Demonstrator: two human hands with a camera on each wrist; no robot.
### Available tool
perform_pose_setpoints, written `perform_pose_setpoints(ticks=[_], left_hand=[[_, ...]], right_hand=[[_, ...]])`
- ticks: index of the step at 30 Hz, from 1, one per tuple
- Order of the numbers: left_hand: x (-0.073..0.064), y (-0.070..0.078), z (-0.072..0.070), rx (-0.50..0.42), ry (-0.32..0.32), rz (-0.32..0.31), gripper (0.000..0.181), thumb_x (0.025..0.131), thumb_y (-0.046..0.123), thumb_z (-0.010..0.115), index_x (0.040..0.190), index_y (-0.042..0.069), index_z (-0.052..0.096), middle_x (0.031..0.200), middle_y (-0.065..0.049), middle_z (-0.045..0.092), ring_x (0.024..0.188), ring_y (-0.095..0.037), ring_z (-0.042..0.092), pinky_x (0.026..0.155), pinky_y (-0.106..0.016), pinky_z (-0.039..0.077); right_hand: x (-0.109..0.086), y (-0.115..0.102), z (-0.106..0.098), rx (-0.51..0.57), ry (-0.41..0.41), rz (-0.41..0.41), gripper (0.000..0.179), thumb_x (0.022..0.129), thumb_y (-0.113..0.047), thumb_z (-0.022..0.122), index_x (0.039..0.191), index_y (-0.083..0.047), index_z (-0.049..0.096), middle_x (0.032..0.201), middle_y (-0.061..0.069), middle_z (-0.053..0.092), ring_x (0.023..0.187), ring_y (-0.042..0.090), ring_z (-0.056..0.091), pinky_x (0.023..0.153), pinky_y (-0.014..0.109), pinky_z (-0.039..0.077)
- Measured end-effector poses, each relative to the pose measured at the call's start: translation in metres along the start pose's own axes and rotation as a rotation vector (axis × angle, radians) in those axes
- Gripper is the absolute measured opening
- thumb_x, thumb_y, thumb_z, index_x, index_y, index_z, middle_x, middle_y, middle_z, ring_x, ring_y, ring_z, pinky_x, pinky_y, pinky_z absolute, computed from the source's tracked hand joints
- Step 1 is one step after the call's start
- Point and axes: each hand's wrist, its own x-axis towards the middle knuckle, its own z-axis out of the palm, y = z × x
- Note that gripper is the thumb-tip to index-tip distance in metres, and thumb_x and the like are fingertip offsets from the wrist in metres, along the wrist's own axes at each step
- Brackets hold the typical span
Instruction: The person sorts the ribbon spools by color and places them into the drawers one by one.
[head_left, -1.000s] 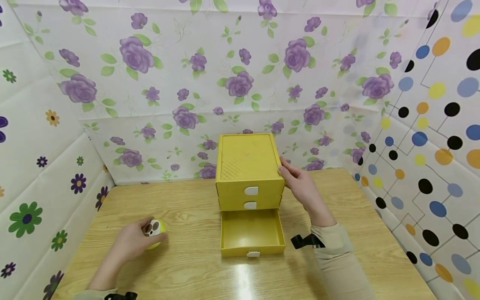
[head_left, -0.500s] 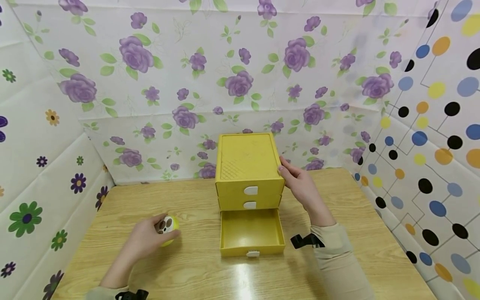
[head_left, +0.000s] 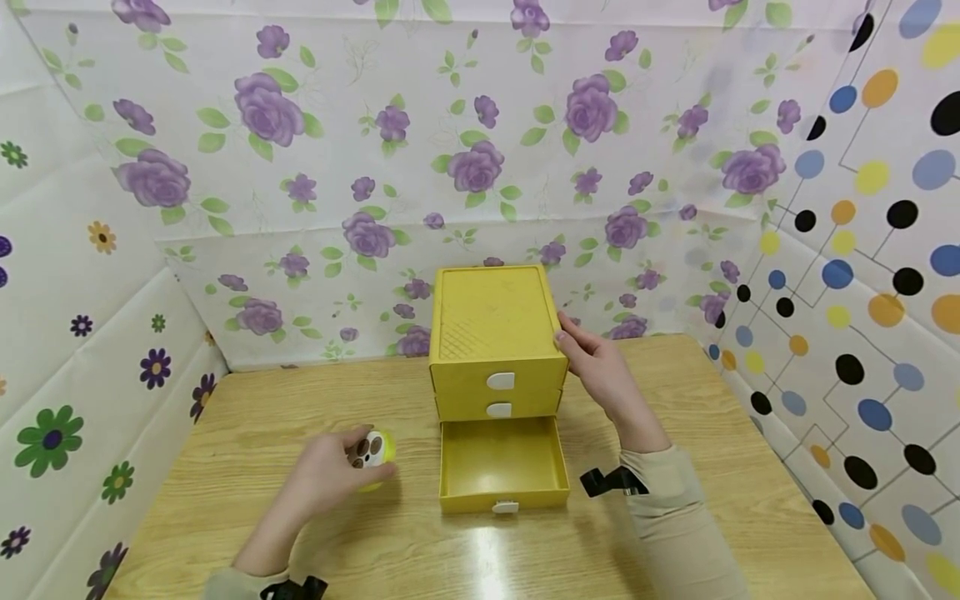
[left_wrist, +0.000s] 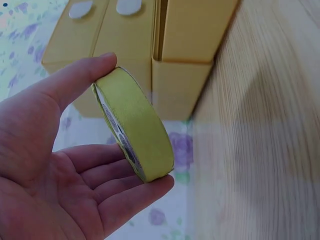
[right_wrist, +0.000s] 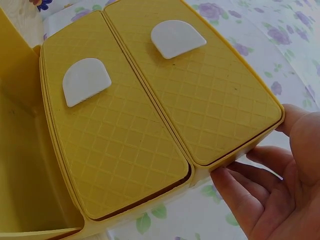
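Observation:
My left hand (head_left: 330, 475) pinches a roll of yellow ribbon (left_wrist: 142, 125) between thumb and fingertips. White spool side with brown holes faces up in the head view; the ribbon (head_left: 387, 450) is held left of the yellow drawer cabinet (head_left: 495, 312), apart from it. The cabinet's bottom drawer (head_left: 480, 504) is pulled out, with a bare interior; the two drawers above it are pushed in. My right hand (head_left: 603, 379) rests against the cabinet's right side, its thumb at the top edge. In the right wrist view, fingertips (right_wrist: 220, 177) touch that side wall.
Both cabinet and hands are at a wood-grain table (head_left: 285, 400). Behind it hangs a white cloth with purple roses (head_left: 480, 167). Patterned cloth walls also close in the left (head_left: 97, 350) and right (head_left: 817, 392) sides.
My left hand has moved right with the ribbon roll, from the table's left part closer to the pulled-out drawer. The right hand and the cabinet stay in place.

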Motion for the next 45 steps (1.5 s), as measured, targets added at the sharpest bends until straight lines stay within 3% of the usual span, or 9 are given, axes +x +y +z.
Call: perform_pose_setpoints(ticks=[6, 14, 20, 27, 30, 33, 36, 39, 45], left_hand=[[0.001, 0.014, 0.014, -0.041, -0.028, 0.039, 0.096, 0.08, 0.053, 0.093, 0.149, -0.005, 0.059, 0.08, -0.001, 0.061, 0.072, -0.015, 0.051, 0.057, -0.026, 0.043], [0.0, 0.028, 0.032, -0.106, -0.022, 0.104, 0.094, 0.078, 0.05, 0.095, 0.148, -0.002, 0.061, 0.066, 0.002, 0.049, 0.06, -0.009, 0.042, 0.05, -0.021, 0.035], [-0.002, 0.042, 0.039, -0.174, -0.024, 0.119, 0.091, 0.079, 0.044, 0.096, 0.151, 0.003, 0.06, 0.068, 0.002, 0.05, 0.055, -0.008, 0.04, 0.046, -0.021, 0.034], [0.004, 0.059, 0.046, -0.156, -0.032, 0.186, 0.092, 0.079, 0.048, 0.095, 0.15, 0.001, 0.061, 0.064, 0.007, 0.043, 0.05, -0.007, 0.035, 0.045, -0.022, 0.034], [0.008, 0.065, 0.052, -0.147, -0.043, 0.231, 0.093, 0.078, 0.047, 0.096, 0.149, -0.001, 0.061, 0.082, 0.004, 0.064, 0.058, -0.007, 0.047, 0.051, -0.022, 0.044], [0.011, 0.072, 0.061, -0.134, -0.058, 0.284, 0.093, 0.078, 0.048, 0.096, 0.149, -0.002, 0.061, 0.109, -0.002, 0.074, 0.073, -0.01, 0.059, 0.063, -0.024, 0.054], [0.015, 0.078, 0.069, -0.119, -0.092, 0.328, 0.093, 0.08, 0.051, 0.094, 0.149, -0.001, 0.061, 0.099, 0.001, 0.072, 0.074, -0.008, 0.057, 0.062, -0.024, 0.052], [0.019, 0.083, 0.078, -0.103, -0.114, 0.355, 0.092, 0.081, 0.053, 0.092, 0.15, 0.0, 0.061, 0.08, 0.007, 0.06, 0.065, -0.006, 0.047, 0.055, -0.024, 0.043], [0.029, 0.088, 0.093, -0.103, -0.153, 0.382, 0.089, 0.083, 0.051, 0.091, 0.15, 0.0, 0.06, 0.074, 0.012, 0.055, 0.056, -0.003, 0.042, 0.051, -0.022, 0.039]], right_hand=[[-0.001, 0.0, 0.0, 0.007, -0.001, 0.008, 0.062, 0.108, -0.054, 0.06, 0.163, -0.031, 0.044, 0.169, -0.009, 0.038, 0.158, 0.019, 0.029, 0.114, 0.046, 0.049], [-0.003, -0.002, 0.0, 0.003, 0.004, 0.024, 0.064, 0.107, -0.057, 0.06, 0.163, -0.031, 0.044, 0.169, -0.006, 0.038, 0.158, 0.02, 0.03, 0.116, 0.047, 0.048], [-0.002, -0.004, 0.0, -0.004, 0.003, 0.027, 0.065, 0.107, -0.056, 0.059, 0.164, -0.03, 0.043, 0.17, -0.005, 0.038, 0.159, 0.021, 0.029, 0.117, 0.049, 0.046], [-0.001, -0.003, -0.001, -0.004, -0.001, 0.024, 0.064, 0.108, -0.056, 0.058, 0.164, -0.031, 0.042, 0.171, -0.004, 0.036, 0.159, 0.021, 0.028, 0.118, 0.05, 0.045], [-0.001, -0.002, -0.001, -0.007, 0.002, 0.02, 0.065, 0.108, -0.056, 0.058, 0.165, -0.03, 0.042, 0.171, -0.003, 0.036, 0.159, 0.021, 0.029, 0.117, 0.051, 0.046], [-0.001, -0.002, -0.001, -0.012, 0.006, 0.018, 0.064, 0.107, -0.057, 0.059, 0.164, -0.031, 0.043, 0.17, -0.003, 0.037, 0.159, 0.022, 0.029, 0.117, 0.051, 0.046], [-0.001, -0.003, -0.001, -0.008, 0.007, 0.02, 0.063, 0.107, -0.057, 0.059, 0.163, -0.032, 0.044, 0.17, -0.004, 0.037, 0.158, 0.021, 0.03, 0.116, 0.05, 0.047], [0.0, -0.004, 0.0, -0.003, 0.007, 0.026, 0.063, 0.107, -0.057, 0.06, 0.163, -0.033, 0.045, 0.17, -0.004, 0.037, 0.158, 0.021, 0.031, 0.116, 0.049, 0.048], [-0.001, -0.003, 0.0, -0.005, 0.002, 0.024, 0.064, 0.107, -0.057, 0.059, 0.163, -0.031, 0.043, 0.17, -0.005, 0.036, 0.158, 0.021, 0.032, 0.116, 0.048, 0.047]])
